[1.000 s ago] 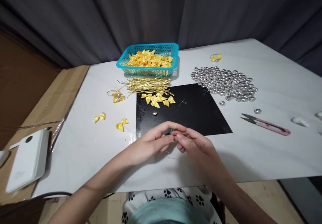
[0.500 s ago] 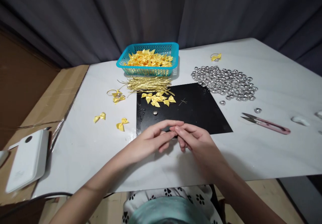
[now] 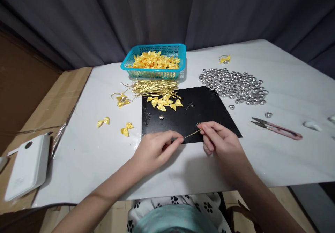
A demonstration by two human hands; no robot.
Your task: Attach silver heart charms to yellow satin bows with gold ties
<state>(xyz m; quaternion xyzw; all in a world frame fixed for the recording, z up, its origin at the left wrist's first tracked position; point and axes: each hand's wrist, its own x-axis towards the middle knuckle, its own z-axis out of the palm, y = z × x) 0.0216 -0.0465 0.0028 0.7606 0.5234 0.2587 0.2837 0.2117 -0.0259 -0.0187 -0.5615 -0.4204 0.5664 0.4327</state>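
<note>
A thin gold cord (image 3: 193, 133) stretches between my two hands over the near edge of the black mat (image 3: 206, 116). My left hand (image 3: 159, 147) pinches one end between thumb and index finger. The other end is pinched by my right hand (image 3: 221, 137), where a small loop of cord shows above the fingertips. Beyond my hands, a single silver heart bead (image 3: 161, 117) and a cluster of yellow ribbon bows (image 3: 163, 103) lie on the mat. A few fine cord scraps (image 3: 191, 105) are beside the bows.
Behind the mat lie a bundle of gold cords (image 3: 154, 87) and a blue basket (image 3: 153, 72) of yellow bows. Silver beads (image 3: 235, 86) are heaped at the right, near pink-handled thread snips (image 3: 280, 128). Loose bows (image 3: 127, 129) lie left; a white power bank (image 3: 28, 166) is at far left.
My hands were together at the fingertips and have drawn apart, the right one moving right. The gold cord now shows pulled out between them.
</note>
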